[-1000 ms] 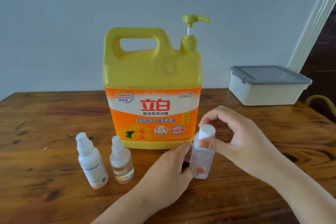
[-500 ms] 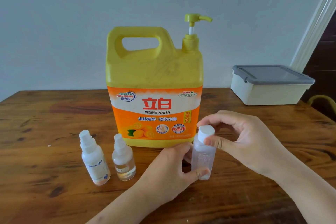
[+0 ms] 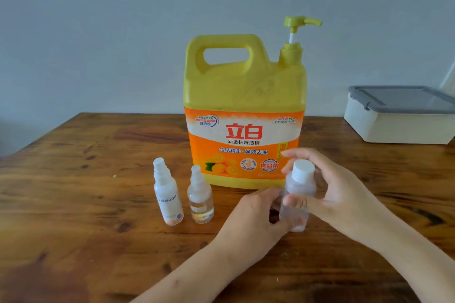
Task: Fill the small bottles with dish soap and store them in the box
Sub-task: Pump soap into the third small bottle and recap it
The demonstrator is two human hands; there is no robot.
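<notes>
A clear small bottle with a white cap stands on the wooden table, just right of the big yellow dish soap jug. My left hand grips the bottle's lower body. My right hand curls around its upper part, thumb on the body below the cap, fingers behind the cap. Two small spray bottles stand to the left: a white labelled one and a clear one with a little liquid. The box, lid shut, sits at the right.
The jug's pump nozzle points right, above the held bottle. A pale wall runs behind the table. The table's left corner lies at the far left, and bare wood stretches in front of my arms.
My right thumb has slid from the cap down onto the bottle's body. The camera has turned left, so everything sits further right in view.
</notes>
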